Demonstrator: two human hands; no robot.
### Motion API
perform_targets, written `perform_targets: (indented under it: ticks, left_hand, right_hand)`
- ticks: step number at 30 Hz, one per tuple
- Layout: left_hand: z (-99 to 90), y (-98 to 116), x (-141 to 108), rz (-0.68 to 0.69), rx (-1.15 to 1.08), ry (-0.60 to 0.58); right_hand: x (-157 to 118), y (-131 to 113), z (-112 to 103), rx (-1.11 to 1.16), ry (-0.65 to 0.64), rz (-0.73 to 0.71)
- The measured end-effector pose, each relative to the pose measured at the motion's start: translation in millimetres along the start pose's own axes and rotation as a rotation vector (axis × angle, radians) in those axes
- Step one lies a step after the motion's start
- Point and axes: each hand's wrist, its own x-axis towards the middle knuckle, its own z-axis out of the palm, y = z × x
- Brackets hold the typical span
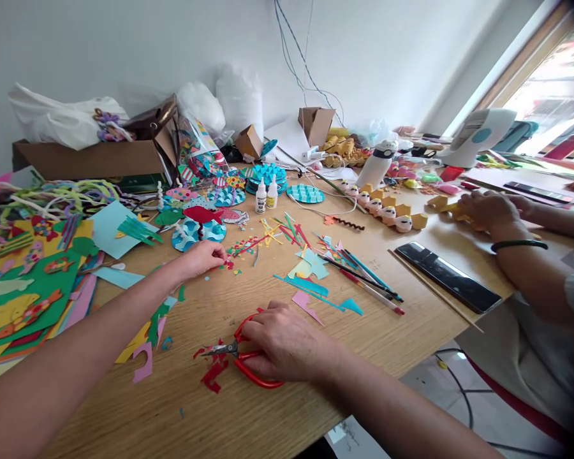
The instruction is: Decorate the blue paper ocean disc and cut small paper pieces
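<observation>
Your right grip (286,343) wraps the red-handled scissors (233,348), which lie over red scraps (215,376) on the surface (167,424). Your left grip (204,257) is at the paper bits (245,247); I cannot tell if it pinches any. A red fish (203,214) already stands on a blue disc (179,240); the paper bits seem unused.

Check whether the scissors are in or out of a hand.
In: the right hand grips the scissors by their red handles, blades pointing away from it.

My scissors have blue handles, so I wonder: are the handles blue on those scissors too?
No, the scissors in the person's right hand have red handles.
</observation>
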Motion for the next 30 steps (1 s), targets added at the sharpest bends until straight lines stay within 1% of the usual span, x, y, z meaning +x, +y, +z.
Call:
perform_targets:
  ticks: [4, 9, 12, 14, 16, 19, 23, 25, 28, 30]
  left_hand:
    - [-3.7, -1.1, -3.1, 0.002, 0.044, -0.006]
    - [-5.1, -5.5, -8.2, 0.001, 0.124, 0.043]
    - [-3.9, -4.4, -12.8, 0.003, 0.171, 0.087]
    - [-2.3, 0.5, -18.6, 0.022, 0.183, 0.091]
    - [0.3, 8.3, -27.0, 0.062, 0.178, 0.055]
    - [7.4, 22.1, -43.3, 0.148, 0.152, -0.051]
    - [23.2, 39.9, -66.1, 0.232, 0.134, -0.225]
    - [31.5, 48.6, -75.1, 0.252, 0.164, -0.284]
    - [40.9, 62.0, -84.8, 0.288, 0.207, -0.286]
    - [44.0, 70.1, -88.6, 0.306, 0.225, -0.276]
  right_hand:
    - [-0.7, 0.3, 0.6, 0.017, -0.018, -0.013]
    - [-1.4, 1.4, 1.3, 0.013, 0.008, -0.066]
    - [-3.7, 4.6, -0.5, 0.086, 0.085, -0.057]
    - [-5.8, 7.5, -3.4, 0.162, 0.158, -0.031]
    - [-7.7, 10.5, -6.9, 0.255, 0.222, -0.015]
    - [-10.1, 13.9, -11.8, 0.45, 0.31, 0.029]
    - [-12.6, 16.2, -15.6, 0.729, 0.366, 0.093]
    - [-13.4, 17.2, -16.2, 0.884, 0.4, 0.113]
    - [-13.2, 20.3, -15.2, 1.096, 0.469, 0.149]
    - [-12.1, 23.6, -13.5, 1.175, 0.514, 0.135]
